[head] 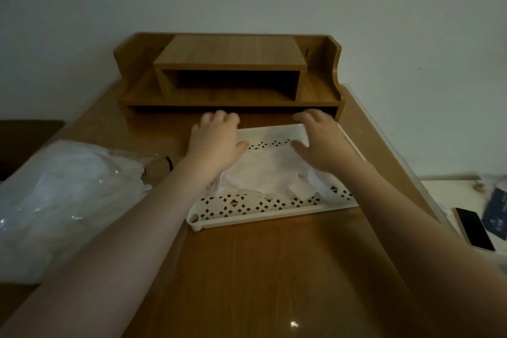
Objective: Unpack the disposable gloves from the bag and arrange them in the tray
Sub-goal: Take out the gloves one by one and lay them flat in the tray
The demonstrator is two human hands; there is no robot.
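White perforated tray (247,214) holding thin gloves (263,173), left hand (216,143) and right hand (321,143) flat, each grip open

Both forearms are bare, with no sleeves in view up to the near edge; the left hand (216,143) and the right hand (323,143) wear no gloves, rings or watch

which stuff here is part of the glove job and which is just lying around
Job: gloves, white tray, plastic bag, left hand, right hand.
Lying about: phone, wooden desk shelf, dark blue packet.
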